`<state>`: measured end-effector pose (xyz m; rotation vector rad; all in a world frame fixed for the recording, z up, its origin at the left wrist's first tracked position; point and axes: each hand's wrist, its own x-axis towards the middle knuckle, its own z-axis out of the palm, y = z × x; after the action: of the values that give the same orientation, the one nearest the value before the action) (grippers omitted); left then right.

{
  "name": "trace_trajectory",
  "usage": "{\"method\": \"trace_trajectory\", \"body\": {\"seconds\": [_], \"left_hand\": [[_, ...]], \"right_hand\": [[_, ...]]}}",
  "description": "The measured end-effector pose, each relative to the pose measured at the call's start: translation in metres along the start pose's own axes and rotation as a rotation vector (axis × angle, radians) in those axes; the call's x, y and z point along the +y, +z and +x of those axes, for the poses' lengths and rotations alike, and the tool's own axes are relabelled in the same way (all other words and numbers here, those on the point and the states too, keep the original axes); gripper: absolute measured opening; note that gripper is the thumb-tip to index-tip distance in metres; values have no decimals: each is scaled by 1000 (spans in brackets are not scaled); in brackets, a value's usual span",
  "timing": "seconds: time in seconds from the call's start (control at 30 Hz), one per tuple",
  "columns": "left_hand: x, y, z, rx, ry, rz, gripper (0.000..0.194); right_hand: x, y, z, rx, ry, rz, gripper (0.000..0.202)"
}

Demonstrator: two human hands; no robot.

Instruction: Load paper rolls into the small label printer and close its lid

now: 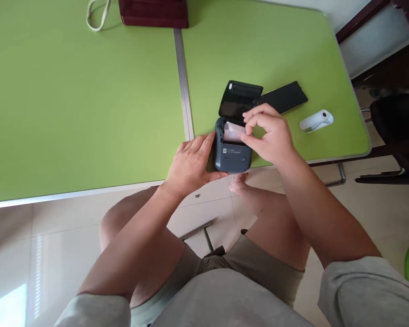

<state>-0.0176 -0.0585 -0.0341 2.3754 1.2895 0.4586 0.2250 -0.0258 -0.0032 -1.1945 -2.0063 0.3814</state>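
Note:
A dark grey portable label printer (233, 156) sits at the table's front edge with its black lid (240, 100) flipped open. Inside its compartment lies a white paper roll (232, 132). My left hand (192, 163) grips the printer's left side, fingers along the side and thumb at the front edge. Over the compartment's right side is my right hand (268, 131), with thumb and index finger drawn together at the paper; the exact contact is partly hidden. A black phone-like slab (284, 97) lies behind that hand. Farther right lies another white roll (316, 121) on its side.
The green table (88, 100) has a metal seam (183, 81) left of the printer. A dark red box (153, 12) and a white cord loop (98, 16) are at the back. A black chair (398, 127) stands beyond the right edge.

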Motion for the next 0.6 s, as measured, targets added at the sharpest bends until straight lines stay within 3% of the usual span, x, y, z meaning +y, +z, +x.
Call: {"method": "trace_trajectory", "body": {"seconds": [0.1,0.23,0.37,0.47,0.6], "left_hand": [[1,0,-2,30,33,21,104],[2,-1,-4,31,96,69,73],[1,-4,-5,-5,115,68,65],[1,-5,-4,-6,122,75,64],[3,-5,-4,-7,109,72,62]], "right_hand": [[-14,-4,-11,33,-35,-11,21],[-25,-8,-26,-41,-126,15,21],[-5,-6,-17,190,-19,-20,6],[20,2,-1,218,139,35,38],[34,11,-3,295,172,275,30]]}}
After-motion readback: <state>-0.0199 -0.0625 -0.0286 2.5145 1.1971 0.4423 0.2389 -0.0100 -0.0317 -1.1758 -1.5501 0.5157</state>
